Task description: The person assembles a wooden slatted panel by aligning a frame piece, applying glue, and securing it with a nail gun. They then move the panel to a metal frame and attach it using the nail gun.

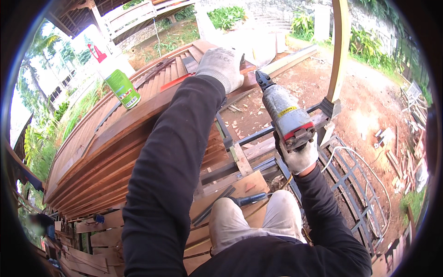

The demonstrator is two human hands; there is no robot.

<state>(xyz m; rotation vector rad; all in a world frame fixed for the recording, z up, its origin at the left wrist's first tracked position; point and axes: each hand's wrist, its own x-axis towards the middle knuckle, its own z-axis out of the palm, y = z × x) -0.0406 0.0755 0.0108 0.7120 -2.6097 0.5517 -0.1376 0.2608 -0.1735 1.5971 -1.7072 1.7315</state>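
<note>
My right hand (301, 159), in a white and black work glove, grips a grey nail gun (282, 107) with a red band. The gun's black nose points up and left, close to the end of a reddish wooden board (249, 69). On that board lies my gloved left hand (221, 68), its fingers curled over the wood and partly hidden. A thin orange-red strip (176, 82) lies just left of this hand. Farther left, a green bottle (122, 87) with a red nozzle stands tilted in view on the slatted wooden structure.
Slatted wood (87, 152) curves along the left. A blue-handled tool (249, 199) lies by my knees on a plywood piece. At right are a metal frame (353, 198), a pale hose (387, 210) and scrap wood (401, 164). A wooden post (339, 51) rises ahead.
</note>
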